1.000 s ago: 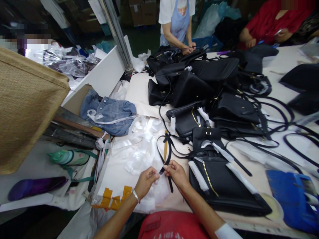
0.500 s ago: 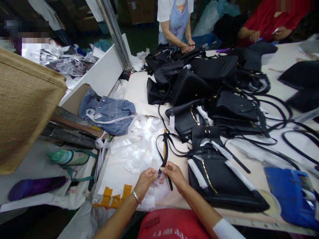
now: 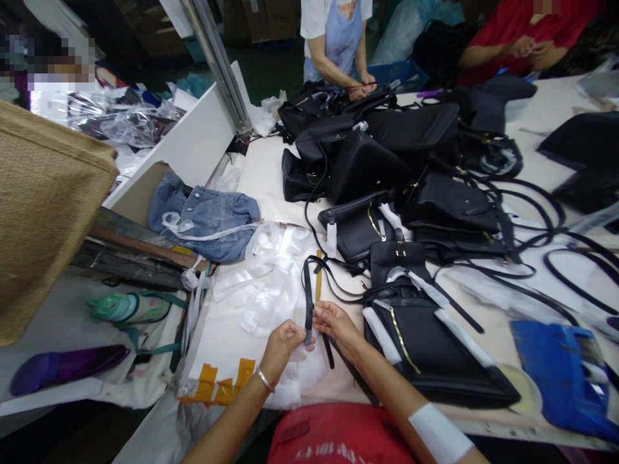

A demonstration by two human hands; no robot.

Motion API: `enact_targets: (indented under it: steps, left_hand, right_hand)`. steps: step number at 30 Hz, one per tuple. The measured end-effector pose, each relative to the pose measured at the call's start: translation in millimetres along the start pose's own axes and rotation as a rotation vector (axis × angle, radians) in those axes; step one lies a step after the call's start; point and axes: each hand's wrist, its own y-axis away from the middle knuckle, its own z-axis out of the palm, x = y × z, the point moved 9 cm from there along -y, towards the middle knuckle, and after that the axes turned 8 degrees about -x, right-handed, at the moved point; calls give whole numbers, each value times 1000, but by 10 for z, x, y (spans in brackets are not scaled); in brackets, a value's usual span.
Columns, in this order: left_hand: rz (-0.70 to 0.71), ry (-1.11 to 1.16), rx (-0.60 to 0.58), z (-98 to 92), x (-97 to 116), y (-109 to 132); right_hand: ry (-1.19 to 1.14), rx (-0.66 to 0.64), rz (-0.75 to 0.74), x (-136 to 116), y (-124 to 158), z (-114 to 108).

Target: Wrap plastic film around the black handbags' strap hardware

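Note:
In the middle, a narrow black strap [image 3: 309, 293] hangs in a loop above the table. My left hand [image 3: 283, 341], a silver bangle at its wrist, pinches the strap's lower end, where a bit of clear plastic film [image 3: 308, 336] shows. My right hand [image 3: 336, 325] is closed, with its fingertips at the strap's right edge just above that end. Just right of my hands lies a black leather bag [image 3: 440, 351] with a gold zip and white wrapping on its handles. Crumpled white plastic wrap [image 3: 271, 283] is spread behind and left of my hands.
Several black bags [image 3: 377, 154] are heaped farther back. A denim piece [image 3: 206, 216] lies left, above a green bottle [image 3: 128, 307]. Brown tape strips [image 3: 225, 386] stick to the table's front-left corner. A blue pouch [image 3: 556, 367] lies right. Two people work across the table.
My right fingertips have shifted slightly up along the strap, which now hangs straighter and more upright. My left hand keeps its pinch on the lower end. The view has shifted slightly.

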Motion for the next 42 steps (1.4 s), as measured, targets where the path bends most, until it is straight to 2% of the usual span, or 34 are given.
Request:
enact_targets:
  steps: [3,6,9,12,16,19,24,27,32,37,42]
  left_hand:
    - [5,-21,-7,7,-3,-23]
    - [13,-47,5,-9,7,-28]
    - [35,-42,45,-42,58,-21]
    - [45,-44,76,-76,89,-30]
    - [45,-64,69,-95,62,-60]
    - [20,-57,41,-63,18,-77]
    - [31,-60,64,-22,96,-99]
    - [30,-57,75,-8,140,-127]
    - [53,-172,60,18,112,-218]
    - [104,-242,75,50,125,-284]
    - [101,-229,32,-5,143,-213]
  right_hand:
    - [-46,30,16,-15,-64,10]
    - [-22,-42,32,-72,-146,111]
    - [-51,-31,-41,-95,-134,143]
    - [-52,-13,-52,48,-18,161]
    - [-29,-122,52,201,78,219]
    - [-55,-124,71,51,-7,151]
    - [-63,-70,-59,-248,-150,114]
    - [-42,-21,-93,-155,-53,113]
    - [47,-51,45,156,107,59]
    - [86,-12,16,109,80,-60]
    - [33,34,-29,123,71,-107]
